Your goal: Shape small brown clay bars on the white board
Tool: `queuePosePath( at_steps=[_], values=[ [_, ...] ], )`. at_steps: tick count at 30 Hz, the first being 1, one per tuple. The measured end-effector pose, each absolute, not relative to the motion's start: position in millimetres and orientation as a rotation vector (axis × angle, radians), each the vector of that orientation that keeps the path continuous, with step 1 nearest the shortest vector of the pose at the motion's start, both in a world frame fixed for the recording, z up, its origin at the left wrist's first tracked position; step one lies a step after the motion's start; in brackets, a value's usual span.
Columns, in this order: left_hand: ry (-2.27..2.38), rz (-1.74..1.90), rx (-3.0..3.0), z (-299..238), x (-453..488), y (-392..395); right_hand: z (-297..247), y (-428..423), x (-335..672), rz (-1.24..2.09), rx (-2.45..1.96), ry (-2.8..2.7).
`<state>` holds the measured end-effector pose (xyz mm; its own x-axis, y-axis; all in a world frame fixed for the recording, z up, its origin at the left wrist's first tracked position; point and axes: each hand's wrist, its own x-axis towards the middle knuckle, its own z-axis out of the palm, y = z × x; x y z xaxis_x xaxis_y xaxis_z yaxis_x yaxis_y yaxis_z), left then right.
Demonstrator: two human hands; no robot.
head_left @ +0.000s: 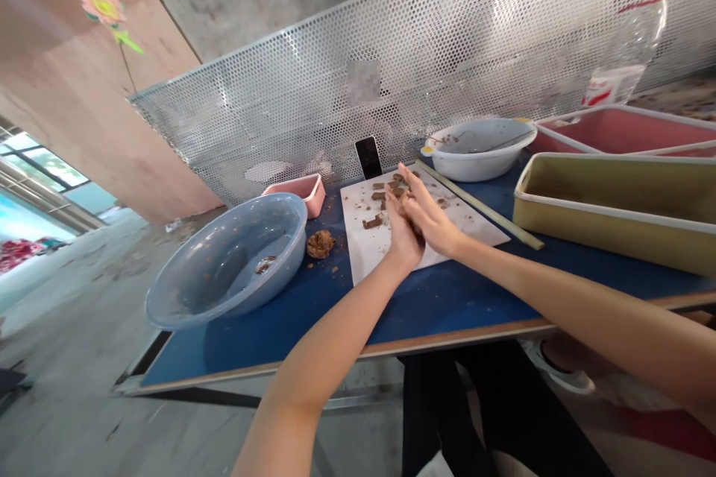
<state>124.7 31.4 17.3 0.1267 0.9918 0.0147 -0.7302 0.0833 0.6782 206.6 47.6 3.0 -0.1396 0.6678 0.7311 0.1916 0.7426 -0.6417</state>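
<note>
My left hand and my right hand are pressed palm to palm above a white sheet. Their fingers are straight and point away from me. A bit of brown clay shows between the palms, mostly hidden by them. Small brown clay pieces and crumbs lie scattered on the sheet, some behind my fingers. To the left of the sheet a rough brown clay lump sits on the blue table.
A large blue basin stands at the left, with a pink box behind it. A phone leans against the perforated metal screen. On the right are a stick, a white basin, a green planter, a pink tray and a bottle.
</note>
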Motion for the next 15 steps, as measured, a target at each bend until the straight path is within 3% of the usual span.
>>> queuePosePath(
  at_steps=[3, 8, 15],
  values=[
    [0.524, 1.358, 0.536, 19.3, 116.1, 33.1, 4.9, 30.9, 198.5, 0.296, -0.686, -1.747],
    [0.492, 1.277, 0.363, 16.7, 110.0, 37.0, 12.9, 20.0, 196.9, 0.270, -0.694, -1.663],
    [0.485, 1.284, 0.374, 7.0, 107.8, 47.2, 26.8, 21.6, 213.9, 0.504, -0.737, -1.446]
  ],
)
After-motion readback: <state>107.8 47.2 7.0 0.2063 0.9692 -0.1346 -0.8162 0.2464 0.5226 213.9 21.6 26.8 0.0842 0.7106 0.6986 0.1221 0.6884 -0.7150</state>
